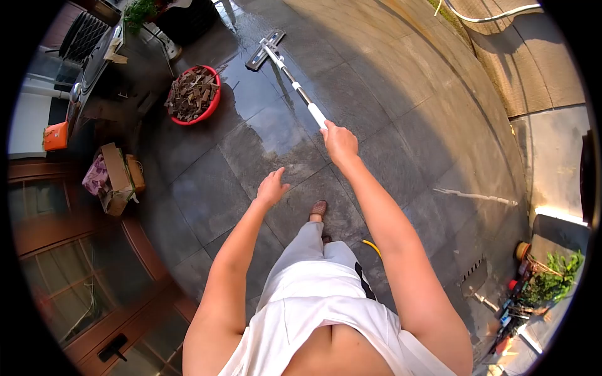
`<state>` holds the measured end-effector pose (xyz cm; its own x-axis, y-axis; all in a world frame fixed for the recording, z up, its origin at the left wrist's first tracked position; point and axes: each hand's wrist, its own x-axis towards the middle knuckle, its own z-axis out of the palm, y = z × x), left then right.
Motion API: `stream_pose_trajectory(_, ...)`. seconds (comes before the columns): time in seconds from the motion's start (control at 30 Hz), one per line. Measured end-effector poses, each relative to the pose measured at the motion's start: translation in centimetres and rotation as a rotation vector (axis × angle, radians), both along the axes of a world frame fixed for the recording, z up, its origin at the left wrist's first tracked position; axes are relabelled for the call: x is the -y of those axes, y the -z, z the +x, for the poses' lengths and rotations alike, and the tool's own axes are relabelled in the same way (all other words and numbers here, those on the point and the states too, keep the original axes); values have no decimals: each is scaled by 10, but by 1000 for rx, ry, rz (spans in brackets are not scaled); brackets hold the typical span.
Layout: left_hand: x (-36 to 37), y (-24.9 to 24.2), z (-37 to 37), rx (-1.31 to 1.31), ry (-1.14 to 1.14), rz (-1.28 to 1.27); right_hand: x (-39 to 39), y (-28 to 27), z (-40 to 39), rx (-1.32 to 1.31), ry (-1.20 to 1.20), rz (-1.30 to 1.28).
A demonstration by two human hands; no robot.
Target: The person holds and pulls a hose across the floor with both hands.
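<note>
My right hand (pixel 340 144) is wrapped around the white grip at the upper end of a flat mop (pixel 303 94). The mop's handle slants forward and to the left, and its flat grey head (pixel 266 50) rests on wet tiles. Nothing is in my left hand (pixel 272 188), which hangs over the floor in front of me with its fingers stretched out. Between the mop and the left wall stands a red basin (pixel 216 103) heaped with brown broken pieces, out of reach of both hands.
Dark floor tiles (pixel 251 147) are partly wet and shiny. On the left are cardboard boxes (pixel 116 172), an orange box (pixel 56 136) and a wood-framed door (pixel 88 263). A yellow hose (pixel 372 246) lies near my feet. Plants (pixel 552 276) stand at the lower right.
</note>
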<state>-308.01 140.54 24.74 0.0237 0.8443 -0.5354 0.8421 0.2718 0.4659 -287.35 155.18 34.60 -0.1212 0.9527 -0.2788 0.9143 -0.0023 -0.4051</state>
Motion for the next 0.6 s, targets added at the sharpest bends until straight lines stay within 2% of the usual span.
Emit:
stream_pose_trajectory(0.07, 24, 3, -3, 6, -40, -63, 30, -2, 16, -26, 7, 16)
stream_pose_trajectory(0.17, 44, -6, 10, 34, -12, -12, 88, -16, 46, -52, -23, 33)
stream_pose_trajectory(0.33, 50, -10, 67, 28, 121, 338, 212, -89, 108, -124, 10, -36)
stream_pose_trajectory(0.5, 69, -23, 141, 149, 459, 538, 356, -178, 172, -207, 153, -162)
stream_pose_trajectory(0.6, 102, -16, 187, 277, 731, 487, 432, -239, 205, -223, 301, -272)
